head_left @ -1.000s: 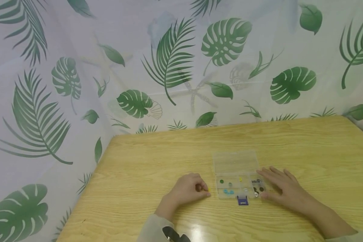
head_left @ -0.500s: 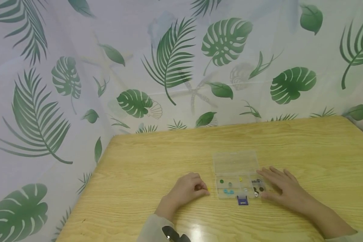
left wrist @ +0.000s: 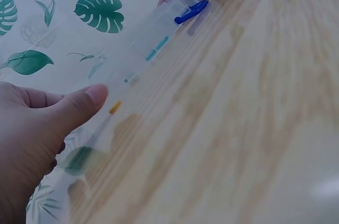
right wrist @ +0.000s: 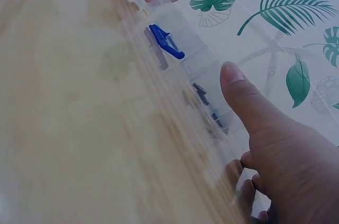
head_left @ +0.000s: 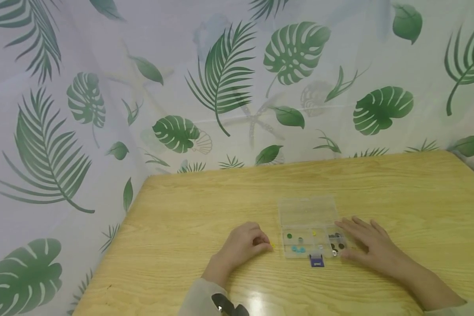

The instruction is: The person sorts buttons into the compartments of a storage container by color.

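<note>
My left hand (head_left: 242, 242) rests on the table left of a clear plastic box (head_left: 298, 242), fingers loosely bent. Just past its fingertips a small yellow piece (head_left: 273, 245) lies on the wood. In the left wrist view a narrow gap parts that yellow piece (left wrist: 115, 107) from the thumb tip. My right hand (head_left: 373, 248) lies along the box's right side with straight fingers, touching or almost touching it. The box holds a green disc (head_left: 289, 236), blue pieces (head_left: 298, 249), another yellow piece (head_left: 314, 233) and black discs (head_left: 341, 246), sorted in compartments.
The box's clear lid (head_left: 308, 211) is folded back flat behind it. A blue latch (head_left: 317, 261) sticks out at the front edge. Wood-grain table (head_left: 205, 197) surrounds it all. A leaf-printed cloth (head_left: 237, 87) hangs behind the table.
My left fingertips have drawn back slightly from the small yellow piece, which stays almost in place and shows more fully. The right hand and the box have not moved.
</note>
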A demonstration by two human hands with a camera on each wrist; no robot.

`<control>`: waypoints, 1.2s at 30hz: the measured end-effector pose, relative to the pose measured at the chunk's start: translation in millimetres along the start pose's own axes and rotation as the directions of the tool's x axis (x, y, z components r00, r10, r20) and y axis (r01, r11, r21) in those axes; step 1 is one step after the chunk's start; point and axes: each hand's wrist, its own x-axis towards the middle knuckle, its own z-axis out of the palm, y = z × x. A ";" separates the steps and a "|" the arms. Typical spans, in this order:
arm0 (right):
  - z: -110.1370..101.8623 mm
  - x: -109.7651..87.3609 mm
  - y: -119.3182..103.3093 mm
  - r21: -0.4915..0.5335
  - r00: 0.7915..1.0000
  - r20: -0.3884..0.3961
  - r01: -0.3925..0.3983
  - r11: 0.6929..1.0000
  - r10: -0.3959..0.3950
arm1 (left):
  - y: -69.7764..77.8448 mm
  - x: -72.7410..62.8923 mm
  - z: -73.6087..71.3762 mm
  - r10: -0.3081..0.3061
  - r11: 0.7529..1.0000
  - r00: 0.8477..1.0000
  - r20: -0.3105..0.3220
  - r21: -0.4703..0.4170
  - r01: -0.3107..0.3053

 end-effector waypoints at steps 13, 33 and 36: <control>2.8 0.6 -1.4 0.037 1.000 0.005 0.000 0.999 0.000 | -2.1 13.2 -8.9 0.088 0.996 0.988 -0.125 0.042 -0.083; 0.6 0.0 -1.2 0.020 1.000 0.004 0.002 1.000 -0.002 | 19.3 54.7 11.0 0.218 0.975 0.959 -0.179 0.071 -0.208; 0.0 -0.2 -0.8 0.017 1.000 0.005 -0.001 1.000 0.001 | 24.0 63.3 17.3 0.254 0.965 0.946 -0.200 0.113 -0.236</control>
